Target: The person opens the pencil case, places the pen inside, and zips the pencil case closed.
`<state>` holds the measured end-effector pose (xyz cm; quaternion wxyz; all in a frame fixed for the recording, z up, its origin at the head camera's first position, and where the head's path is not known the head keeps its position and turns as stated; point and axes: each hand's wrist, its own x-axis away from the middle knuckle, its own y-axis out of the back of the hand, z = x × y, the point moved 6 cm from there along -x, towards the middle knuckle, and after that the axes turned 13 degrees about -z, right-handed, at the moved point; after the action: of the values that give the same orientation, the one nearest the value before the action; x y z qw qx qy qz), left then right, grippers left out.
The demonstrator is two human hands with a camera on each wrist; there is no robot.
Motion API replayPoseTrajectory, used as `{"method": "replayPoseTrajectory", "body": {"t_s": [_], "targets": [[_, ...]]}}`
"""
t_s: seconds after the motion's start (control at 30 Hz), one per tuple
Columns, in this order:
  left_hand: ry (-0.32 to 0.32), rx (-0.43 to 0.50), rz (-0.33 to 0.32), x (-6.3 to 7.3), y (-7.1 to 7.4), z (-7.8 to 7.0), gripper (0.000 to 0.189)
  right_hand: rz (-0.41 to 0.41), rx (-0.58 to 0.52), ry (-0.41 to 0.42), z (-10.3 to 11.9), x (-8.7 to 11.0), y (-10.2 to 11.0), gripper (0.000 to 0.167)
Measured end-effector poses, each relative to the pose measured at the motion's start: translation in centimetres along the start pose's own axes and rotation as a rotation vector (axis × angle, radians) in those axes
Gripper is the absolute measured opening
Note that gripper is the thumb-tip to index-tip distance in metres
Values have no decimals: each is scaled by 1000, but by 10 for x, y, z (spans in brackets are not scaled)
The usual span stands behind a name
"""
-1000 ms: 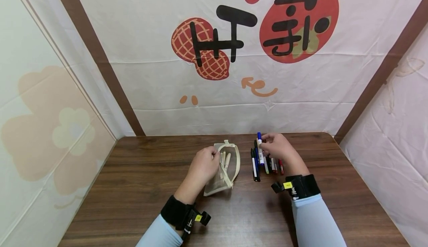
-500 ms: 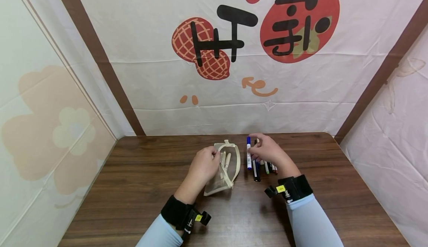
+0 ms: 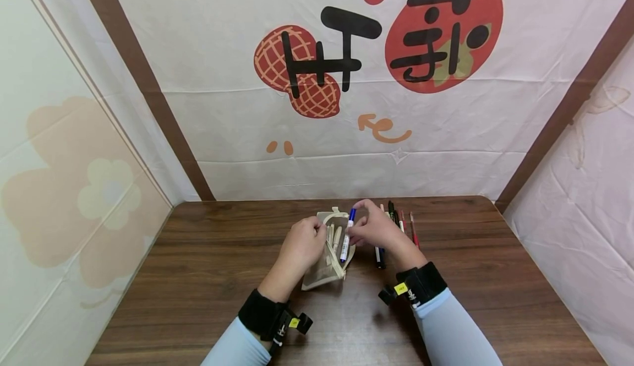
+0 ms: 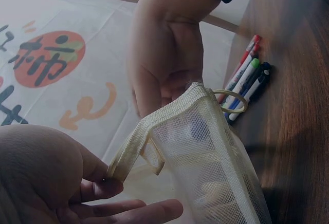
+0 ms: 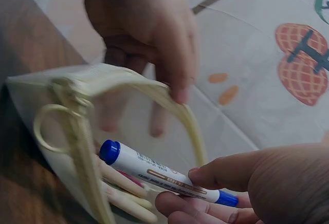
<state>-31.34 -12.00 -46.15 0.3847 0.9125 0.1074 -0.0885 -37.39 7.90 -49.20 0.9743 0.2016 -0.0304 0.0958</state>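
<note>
A cream mesh zip pouch (image 3: 317, 279) stands on the table with its mouth held apart. My left hand (image 3: 300, 245) pinches its zip edge between thumb and finger, as the left wrist view shows. Between thumb and fingers of my right hand (image 3: 378, 229) is a white marker with blue ends (image 5: 159, 174). The marker slants at the pouch's mouth, its blue end pointing inward. Several pale pens (image 5: 128, 203) lie inside the pouch, partly hidden by its zip edge. A pull ring (image 5: 49, 128) hangs from the zip.
Several pens and markers (image 4: 247, 80) lie side by side on the dark wood table (image 3: 208, 278), right of the pouch and partly behind my right arm. A printed cloth (image 3: 238, 173) hangs along the table's back edge.
My right hand has carried the blue-and-white marker left from the row of pens to the pouch, tilting it on the way. My left hand stays at the pouch's edge.
</note>
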Motion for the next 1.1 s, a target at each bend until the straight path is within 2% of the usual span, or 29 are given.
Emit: {"method": "replayPoseTrajectory", "body": {"t_s": [0.23,0.33,0.43,0.63,0.77,0.9,1.1], "targets": [[-3,-8,-2,-1,0,0,28,46,-12,-6,-3,1,-28,67],[-4,-4,4,0,0,0,28,63,11,17,-2,2,-36,62],[-1,9,13,0,0,-1,29,63,35,34,-2,3,-42,56],[2,10,18,1,1,-1,28,83,103,64,-3,4,-48,58],[-2,0,14,0,0,0,26,112,135,76,-1,5,-46,48],[0,-6,15,-1,-1,0,26,131,109,47,-2,5,-37,39],[0,-11,13,0,0,-1,26,70,97,29,-6,1,-9,33]]}}
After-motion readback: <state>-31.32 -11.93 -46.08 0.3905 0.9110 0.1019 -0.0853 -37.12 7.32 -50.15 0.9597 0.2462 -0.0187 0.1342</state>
